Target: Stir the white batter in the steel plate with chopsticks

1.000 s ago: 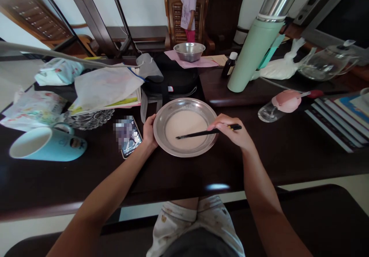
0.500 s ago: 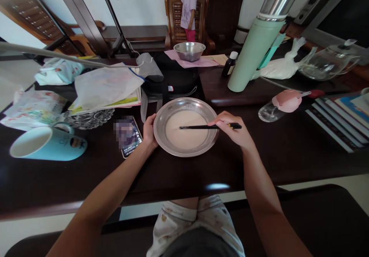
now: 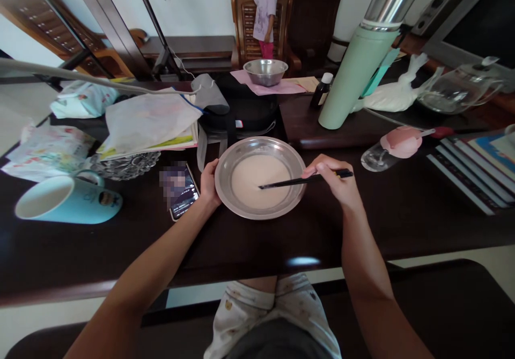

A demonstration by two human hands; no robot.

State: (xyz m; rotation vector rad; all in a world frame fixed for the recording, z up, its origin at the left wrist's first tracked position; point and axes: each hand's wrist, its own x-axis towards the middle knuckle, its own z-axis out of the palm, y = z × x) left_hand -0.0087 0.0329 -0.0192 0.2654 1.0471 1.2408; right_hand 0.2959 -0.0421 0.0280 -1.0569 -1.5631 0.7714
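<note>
A wide, shallow metal bowl (image 3: 225,195) rests on the dark table in front of me. Pale, creamy liquid (image 3: 251,179) covers its bottom. My left hand (image 3: 209,183) grips the bowl's left rim, its fingers partly hidden behind the wall. In my right hand (image 3: 332,179) are black chopsticks (image 3: 287,182), held close together and slanting down leftward over the bowl. Their tips meet the liquid near the middle. A lit phone (image 3: 183,190) lies just left of my left hand.
On the left are a light-blue mug (image 3: 68,200), a glass dish (image 3: 126,165) and papers (image 3: 153,120). A smaller metal bowl (image 3: 265,73) sits beyond. To the right are a green thermos (image 3: 356,74), a pink-lidded bottle (image 3: 392,147) and books (image 3: 466,176). A person (image 3: 264,15) stands at the back.
My right hand has moved to the right with the chopsticks, which tilt more now. Their tips have shifted right and slightly nearer me. The left hand stays on the rim.
</note>
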